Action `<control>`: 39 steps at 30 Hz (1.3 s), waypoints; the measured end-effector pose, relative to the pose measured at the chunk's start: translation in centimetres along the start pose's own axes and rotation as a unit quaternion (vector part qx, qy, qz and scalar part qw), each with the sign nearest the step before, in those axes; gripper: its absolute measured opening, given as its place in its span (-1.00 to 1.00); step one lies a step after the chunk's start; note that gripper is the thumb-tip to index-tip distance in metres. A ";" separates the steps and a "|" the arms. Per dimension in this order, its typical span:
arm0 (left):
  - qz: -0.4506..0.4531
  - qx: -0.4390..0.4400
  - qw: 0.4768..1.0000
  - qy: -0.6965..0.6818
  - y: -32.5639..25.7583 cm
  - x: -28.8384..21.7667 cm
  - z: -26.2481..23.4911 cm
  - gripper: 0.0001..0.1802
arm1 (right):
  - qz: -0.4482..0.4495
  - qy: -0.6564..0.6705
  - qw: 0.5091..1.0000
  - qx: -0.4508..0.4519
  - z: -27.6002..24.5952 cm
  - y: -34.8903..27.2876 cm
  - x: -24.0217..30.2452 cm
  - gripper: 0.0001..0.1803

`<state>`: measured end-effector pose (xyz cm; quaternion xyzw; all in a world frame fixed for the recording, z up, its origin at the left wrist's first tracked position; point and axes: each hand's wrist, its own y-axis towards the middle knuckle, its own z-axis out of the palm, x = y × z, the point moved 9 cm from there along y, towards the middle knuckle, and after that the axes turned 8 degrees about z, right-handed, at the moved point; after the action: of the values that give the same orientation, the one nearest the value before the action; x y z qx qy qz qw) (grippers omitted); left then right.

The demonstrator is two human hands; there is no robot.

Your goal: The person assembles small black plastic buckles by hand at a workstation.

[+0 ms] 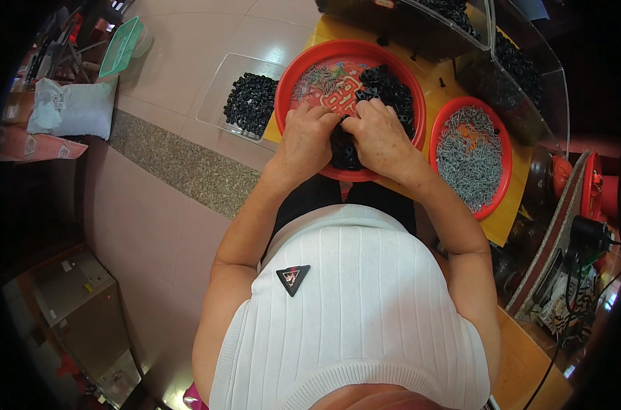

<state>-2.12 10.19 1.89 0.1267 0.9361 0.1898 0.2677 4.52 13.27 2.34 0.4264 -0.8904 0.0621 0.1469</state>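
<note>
Both my hands meet over a round red tray (281,85) with a printed bottom. My left hand (309,137) is closed, its fingertips pinched together close to the right one. Opposite it, my right hand (382,134) is closed too, with thumb and fingers bent inward. A small black part (342,123) shows between the fingertips; its exact form is mostly hidden, and both hands seem to grip it. Grey screws (317,80) lie loose in the tray's far left. Black plastic parts (392,89) are heaped at its right, with more of them under my hands.
Right of the tray, a smaller red tray (508,160) holds many grey screws. Clear bins (491,27) with black parts stand at the far right. A clear shallow container (211,92) of small black pieces sits at the left. A yellow board (522,198) lies under the trays.
</note>
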 end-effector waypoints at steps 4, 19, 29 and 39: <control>0.012 -0.010 1.000 -0.002 -0.2 0.1 0.1 -0.77 | 0.002 -0.009 1.000 0.020 0.4 0.0 0.1 -0.84; 0.019 -0.075 0.996 -0.044 2.0 1.4 -1.8 -0.79 | -0.003 0.036 0.999 0.001 -0.2 0.0 -0.3 -0.80; 0.067 0.035 0.993 0.094 8.5 4.1 1.8 -0.90 | 0.000 0.182 0.980 -0.082 -3.3 -1.9 -1.4 -0.89; 0.107 0.045 0.981 0.155 8.9 3.8 2.8 -0.76 | 0.072 0.341 0.936 -0.038 -2.8 -3.1 -2.3 -0.90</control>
<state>-2.48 20.31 1.71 0.2076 0.9547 0.1923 0.0918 8.89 13.62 4.20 0.3081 -0.8167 0.1804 0.4534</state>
